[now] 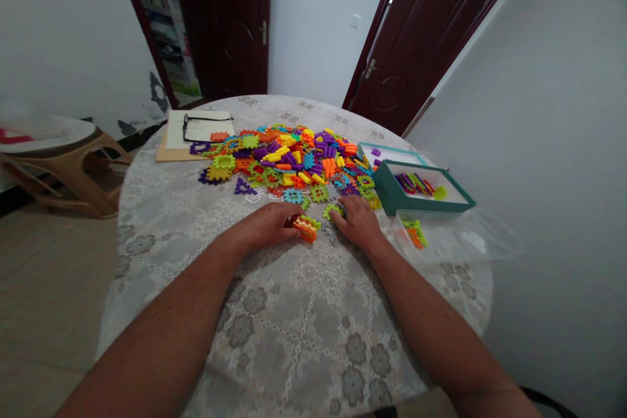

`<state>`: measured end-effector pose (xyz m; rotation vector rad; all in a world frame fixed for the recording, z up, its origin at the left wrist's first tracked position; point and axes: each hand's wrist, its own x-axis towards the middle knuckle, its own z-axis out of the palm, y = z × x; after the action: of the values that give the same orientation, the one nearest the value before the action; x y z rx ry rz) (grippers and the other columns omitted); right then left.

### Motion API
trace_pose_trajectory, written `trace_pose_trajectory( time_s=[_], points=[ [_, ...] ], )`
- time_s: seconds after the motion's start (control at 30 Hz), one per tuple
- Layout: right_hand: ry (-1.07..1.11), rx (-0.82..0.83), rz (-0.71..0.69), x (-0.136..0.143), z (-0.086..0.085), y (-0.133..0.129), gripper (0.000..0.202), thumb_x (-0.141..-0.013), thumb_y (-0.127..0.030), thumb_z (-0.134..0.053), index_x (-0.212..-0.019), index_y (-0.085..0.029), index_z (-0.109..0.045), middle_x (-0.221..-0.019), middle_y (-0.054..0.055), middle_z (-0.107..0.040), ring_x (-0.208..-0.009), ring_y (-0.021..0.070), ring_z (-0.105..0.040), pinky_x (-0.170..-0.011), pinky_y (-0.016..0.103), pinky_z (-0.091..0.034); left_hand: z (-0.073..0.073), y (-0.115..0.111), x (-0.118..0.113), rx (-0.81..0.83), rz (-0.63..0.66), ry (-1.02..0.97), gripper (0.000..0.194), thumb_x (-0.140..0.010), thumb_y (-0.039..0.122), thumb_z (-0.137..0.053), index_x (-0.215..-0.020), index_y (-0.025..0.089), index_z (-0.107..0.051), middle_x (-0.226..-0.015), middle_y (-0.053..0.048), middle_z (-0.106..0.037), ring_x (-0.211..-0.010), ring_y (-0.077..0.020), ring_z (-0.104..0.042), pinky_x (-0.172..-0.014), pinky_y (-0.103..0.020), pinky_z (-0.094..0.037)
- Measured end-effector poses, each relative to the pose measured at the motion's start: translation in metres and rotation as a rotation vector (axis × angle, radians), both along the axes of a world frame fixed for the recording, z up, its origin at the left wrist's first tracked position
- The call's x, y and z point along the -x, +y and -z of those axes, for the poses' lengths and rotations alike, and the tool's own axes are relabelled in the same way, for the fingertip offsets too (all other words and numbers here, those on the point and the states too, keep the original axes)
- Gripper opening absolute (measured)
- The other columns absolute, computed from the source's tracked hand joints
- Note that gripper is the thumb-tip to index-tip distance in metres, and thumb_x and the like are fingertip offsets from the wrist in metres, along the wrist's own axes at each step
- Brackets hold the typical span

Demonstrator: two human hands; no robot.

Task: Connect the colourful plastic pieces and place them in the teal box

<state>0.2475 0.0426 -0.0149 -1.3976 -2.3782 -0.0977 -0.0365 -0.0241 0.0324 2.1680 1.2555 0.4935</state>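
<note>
My left hand (272,225) is closed around a small stack of orange and green toothed building pieces (307,227), just above or on the tablecloth. Opposite it, my right hand (360,219) has its thumb and fingers on a lime-green toothed building piece (333,211). Part of that piece is hidden by the fingers. Between the hands, a grey openwork piece (329,233) lies near the right thumb. Right beyond both hands spreads a large pile of colourful plastic building pieces (294,157), with a light-blue square piece (294,196) and a green one (320,193) at its near edge.
A green-sided box (385,196) with sorted pieces stands to the right, a blue-rimmed lid or tray (392,151) behind it. In front is a clear plastic bin (455,235) holding a few pieces. Black glasses (206,119) rest on paper at the back left.
</note>
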Motion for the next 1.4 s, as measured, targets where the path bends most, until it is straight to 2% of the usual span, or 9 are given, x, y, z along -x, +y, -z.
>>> trace_pose_trajectory(
  time_s=[0.27, 0.5, 0.63, 0.77, 0.83, 0.97, 1.13, 1.27, 1.4],
  points=[
    [-0.127, 0.058, 0.064, 0.011, -0.017, -0.019, 0.034, -0.106, -0.044, -0.057, -0.118, -0.017, -0.073, -0.117, 0.015, -0.065, -0.111, 0.0290, -0.061, -0.100, 0.039, -0.049, 0.001, -0.001, 0.001, -0.012, 0.001, -0.014, 0.016, -0.091, 0.036, -0.068, -0.096, 0.021, -0.066, -0.087, -0.001, -0.068, -0.079, -0.0182, -0.058, -0.070, -0.029, -0.036],
    [-0.118, 0.087, 0.065, 0.011, -0.016, -0.024, 0.035, -0.104, -0.049, -0.061, -0.121, -0.019, -0.070, -0.116, 0.015, -0.065, -0.109, 0.0295, -0.063, -0.094, 0.039, -0.052, -0.002, -0.001, 0.000, -0.021, 0.002, 0.008, 0.014, -0.091, 0.034, -0.067, -0.096, 0.021, -0.066, -0.089, -0.002, -0.069, -0.081, -0.0190, -0.058, -0.072, -0.030, -0.037],
    [0.093, 0.047, -0.035, 0.009, -0.015, -0.022, 0.025, -0.103, -0.035, -0.062, -0.119, -0.018, -0.069, -0.114, 0.014, -0.068, -0.105, 0.0276, -0.064, -0.093, 0.039, -0.052, -0.002, -0.001, 0.000, -0.038, 0.001, 0.018, 0.015, -0.091, 0.035, -0.068, -0.096, 0.021, -0.067, -0.089, -0.002, -0.068, -0.081, -0.0188, -0.058, -0.072, -0.030, -0.037],
    [0.400, 0.051, -0.161, 0.016, -0.019, -0.028, 0.020, -0.102, -0.029, -0.061, -0.116, -0.020, -0.070, -0.099, 0.007, -0.069, -0.087, 0.0217, -0.065, -0.084, 0.035, -0.054, -0.001, -0.001, 0.000, -0.030, -0.005, 0.014, 0.013, -0.089, 0.031, -0.069, -0.098, 0.021, -0.069, -0.089, -0.001, -0.069, -0.080, -0.0183, -0.059, -0.072, -0.029, -0.038],
    [0.469, 0.068, -0.210, 0.023, -0.022, -0.036, 0.023, -0.101, -0.027, -0.060, -0.120, -0.021, -0.071, -0.100, 0.007, -0.069, -0.086, 0.0210, -0.065, -0.082, 0.034, -0.054, 0.000, -0.001, 0.001, -0.007, -0.015, -0.006, 0.020, -0.089, 0.030, -0.069, -0.107, 0.022, -0.071, -0.093, -0.002, -0.072, -0.082, -0.0185, -0.061, -0.074, -0.029, -0.041],
    [0.471, 0.115, -0.344, 0.036, -0.026, -0.049, 0.033, -0.100, -0.020, -0.055, -0.129, -0.021, -0.069, -0.110, 0.009, -0.072, -0.100, 0.0220, -0.068, -0.092, 0.036, -0.055, 0.001, -0.001, 0.001, 0.007, -0.049, -0.019, 0.044, -0.088, 0.028, -0.069, -0.132, 0.023, -0.069, -0.104, -0.005, -0.076, -0.089, -0.0205, -0.067, -0.083, -0.031, -0.046],
    [0.422, 0.197, -0.375, 0.041, -0.030, -0.055, 0.041, -0.099, -0.019, -0.049, -0.135, -0.022, -0.068, -0.121, 0.011, -0.074, -0.113, 0.0235, -0.069, -0.101, 0.039, -0.054, 0.001, -0.002, 0.002, -0.004, -0.083, -0.012, 0.058, -0.088, 0.028, -0.069, -0.145, 0.022, -0.063, -0.107, -0.007, -0.078, -0.092, -0.0228, -0.070, -0.088, -0.033, -0.049],
    [0.401, 0.261, -0.397, 0.040, -0.032, -0.058, 0.044, -0.099, -0.022, -0.051, -0.141, -0.021, -0.064, -0.122, 0.011, -0.073, -0.106, 0.0235, -0.069, -0.098, 0.040, -0.055, 0.005, -0.002, 0.003, 0.011, -0.083, -0.036, 0.066, -0.087, 0.025, -0.069, -0.152, 0.025, -0.058, -0.106, -0.006, -0.079, -0.095, -0.0230, -0.070, -0.091, -0.033, -0.050],
    [0.405, 0.298, -0.418, 0.043, -0.030, -0.060, 0.046, -0.099, -0.034, -0.064, -0.143, -0.020, -0.062, -0.120, 0.011, -0.072, -0.096, 0.0217, -0.068, -0.090, 0.037, -0.055, 0.006, 0.000, 0.004, 0.025, -0.064, -0.058, 0.066, -0.088, 0.026, -0.069, -0.153, 0.025, -0.057, -0.111, -0.007, -0.080, -0.096, -0.0230, -0.071, -0.094, -0.034, -0.051]
  ],
)
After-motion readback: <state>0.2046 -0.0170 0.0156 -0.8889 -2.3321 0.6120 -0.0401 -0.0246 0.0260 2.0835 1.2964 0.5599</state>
